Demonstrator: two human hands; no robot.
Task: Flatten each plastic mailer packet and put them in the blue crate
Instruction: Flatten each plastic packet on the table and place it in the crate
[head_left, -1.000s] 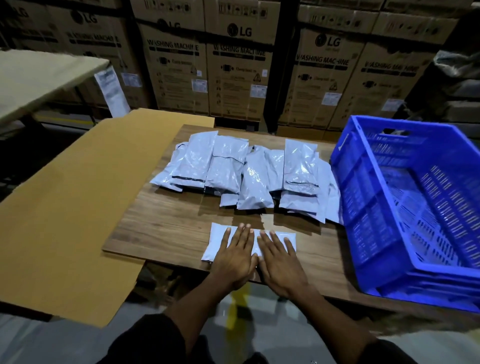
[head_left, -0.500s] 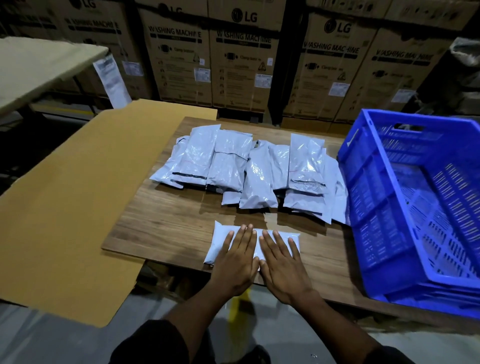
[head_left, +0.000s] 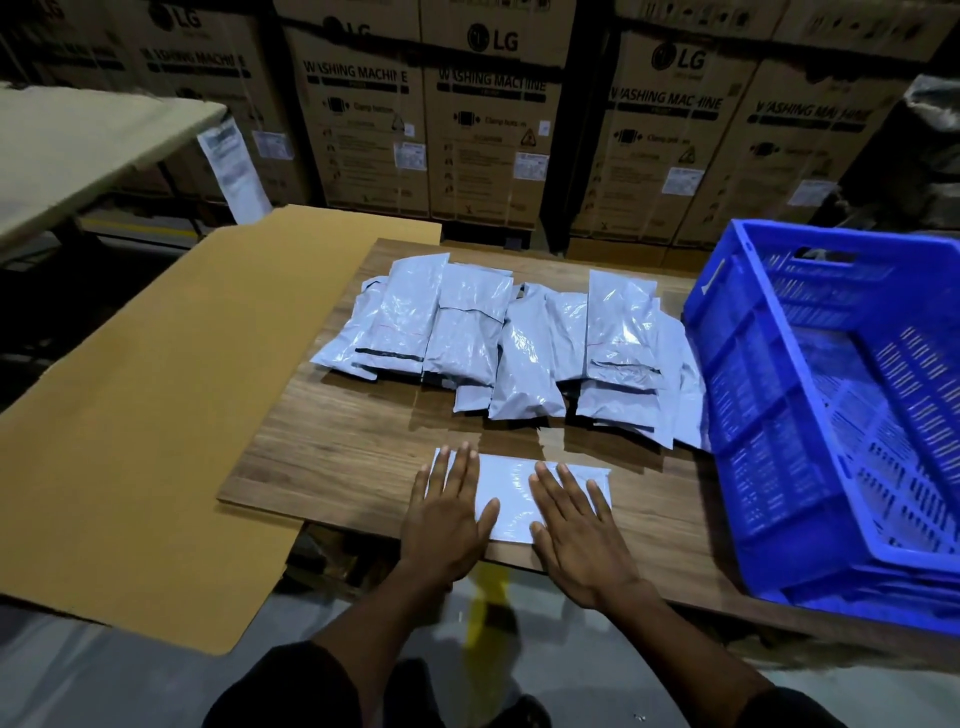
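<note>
"LG WASHING MACHINE" on cartons (head_left: 488, 119)

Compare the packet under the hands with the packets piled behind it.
The packet under the hands lies alone, flat and crosswise; the piled packets overlap, puffy and crinkled, lying lengthwise. The left hand and right hand press the first; nothing touches the pile. Both are grey plastic.

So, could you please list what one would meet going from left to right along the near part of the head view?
Flat tan cardboard sheet → left hand → flat white plastic mailer packet pressed under both hands → right hand → slotted blue plastic crate.
</note>
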